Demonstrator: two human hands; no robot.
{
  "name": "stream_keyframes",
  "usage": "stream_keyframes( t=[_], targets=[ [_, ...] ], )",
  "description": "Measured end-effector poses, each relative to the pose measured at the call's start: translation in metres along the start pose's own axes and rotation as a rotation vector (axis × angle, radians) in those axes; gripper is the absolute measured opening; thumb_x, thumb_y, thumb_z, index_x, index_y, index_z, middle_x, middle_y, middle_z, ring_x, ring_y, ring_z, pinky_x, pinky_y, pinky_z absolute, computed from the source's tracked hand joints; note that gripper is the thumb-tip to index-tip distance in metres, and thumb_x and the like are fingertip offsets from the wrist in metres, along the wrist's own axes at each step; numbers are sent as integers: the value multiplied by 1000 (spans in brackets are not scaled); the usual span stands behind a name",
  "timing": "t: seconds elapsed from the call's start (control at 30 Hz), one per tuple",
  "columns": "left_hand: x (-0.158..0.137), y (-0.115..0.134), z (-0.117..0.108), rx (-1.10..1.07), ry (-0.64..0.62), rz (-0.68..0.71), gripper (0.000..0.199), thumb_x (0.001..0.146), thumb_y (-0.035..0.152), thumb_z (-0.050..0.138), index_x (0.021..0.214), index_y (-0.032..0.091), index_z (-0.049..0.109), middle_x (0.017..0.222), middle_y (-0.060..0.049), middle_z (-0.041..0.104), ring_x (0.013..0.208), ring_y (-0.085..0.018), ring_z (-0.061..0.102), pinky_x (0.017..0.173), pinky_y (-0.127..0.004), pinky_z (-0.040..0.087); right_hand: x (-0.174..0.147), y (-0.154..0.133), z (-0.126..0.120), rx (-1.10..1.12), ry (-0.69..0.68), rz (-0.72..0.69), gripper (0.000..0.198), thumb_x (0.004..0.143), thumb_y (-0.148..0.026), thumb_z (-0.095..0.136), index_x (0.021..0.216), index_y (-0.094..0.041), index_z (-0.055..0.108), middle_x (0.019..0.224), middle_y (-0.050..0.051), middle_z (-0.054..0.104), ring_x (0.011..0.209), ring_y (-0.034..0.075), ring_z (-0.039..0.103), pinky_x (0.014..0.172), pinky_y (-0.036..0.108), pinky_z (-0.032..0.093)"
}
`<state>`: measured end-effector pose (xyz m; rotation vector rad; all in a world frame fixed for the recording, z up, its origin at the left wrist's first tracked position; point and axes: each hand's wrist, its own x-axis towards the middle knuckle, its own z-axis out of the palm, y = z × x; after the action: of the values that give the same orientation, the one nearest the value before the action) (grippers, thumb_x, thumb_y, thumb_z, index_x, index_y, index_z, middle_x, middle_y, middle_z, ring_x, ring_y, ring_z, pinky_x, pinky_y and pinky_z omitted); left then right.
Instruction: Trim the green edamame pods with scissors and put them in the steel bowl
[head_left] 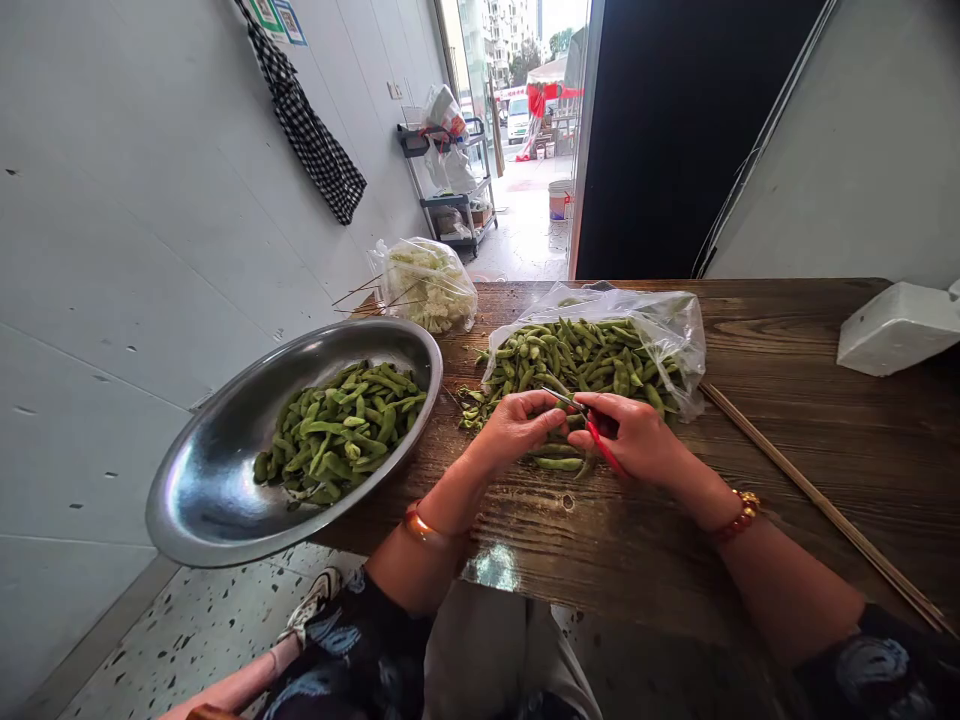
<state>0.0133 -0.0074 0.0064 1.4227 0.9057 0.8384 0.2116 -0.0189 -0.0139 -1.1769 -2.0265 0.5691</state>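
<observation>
Gripping the scissors (604,446) with your right fingers (609,404) at the bag's (686,335) near edge, angle them clear of your left fingers (528,402), which appear to pinch a pod (568,411), and snip unhurriedly, more pods (540,350) lying inside the bag.

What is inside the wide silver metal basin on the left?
The basin holds a heap of plump green bean pods, gathered toward its right side, with bare metal showing at left. The heap's lower layers and the metal beneath are covered.
</observation>
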Motion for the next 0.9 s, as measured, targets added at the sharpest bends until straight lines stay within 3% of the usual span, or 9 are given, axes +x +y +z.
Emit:
stream_keyframes(
  t=[0.3, 0.43, 0.53, 0.63, 0.77, 0.9],
  targets=[
    [1, 0, 0, 62, 49, 14, 36, 76, 43, 69, 93, 11, 72, 70, -2, 62, 49, -5, 40, 46, -20, 30, 0, -9, -6, -72, -24, 32, 45, 80, -48, 65, 111, -16, 68, 76, 3, 66, 61, 14, 53, 60, 27, 43],
    [2, 2, -2, 115, 75, 96, 30, 75, 40, 70, 87, 13, 74, 85, -7, 67, 71, -12, 56, 65, -23, 43, 1, -9, -7, -63, -40, 34, 44, 80, -46, 66, 110, -15, 69, 73, 2, 65, 61, 14, 54, 60, 26, 42],
    [2, 2, -3, 114, 55, 98, 30, 75, 40, 70, 86, 12, 74, 89, -8, 69, 83, -16, 59, 75, -25, 45, 1, -7, -6, -51, -56, 28, 41, 80, -46, 66, 108, -16, 70, 71, 1, 65, 60, 13, 53, 58, 24, 41],
    [2, -1, -4, 89, 52, 53, 31, 75, 40, 71, 88, 11, 72, 83, -6, 67, 73, -13, 57, 66, -22, 43, 1, -7, -6, -35, -59, 19, 38, 80, -46, 66, 105, -17, 72, 67, 0, 64, 57, 12, 52, 55, 23, 39],
    [4, -4, -5, -70, 108, 1, 31, 74, 40, 71, 87, 11, 67, 60, 2, 54, 46, -3, 38, 44, -18, 25, 1, -5, -6, -38, 12, 82, 44, 80, -48, 65, 109, -16, 70, 67, 0, 64, 57, 13, 52, 56, 24, 41],
    [5, -2, -7, -275, 198, -18, 32, 69, 36, 75, 86, 11, 63, 66, 0, 60, 43, -2, 37, 42, -17, 21, 2, -2, -7, -33, 60, 69, 47, 80, -51, 64, 111, -17, 69, 69, 1, 63, 58, 13, 52, 57, 26, 43]
  ],
)
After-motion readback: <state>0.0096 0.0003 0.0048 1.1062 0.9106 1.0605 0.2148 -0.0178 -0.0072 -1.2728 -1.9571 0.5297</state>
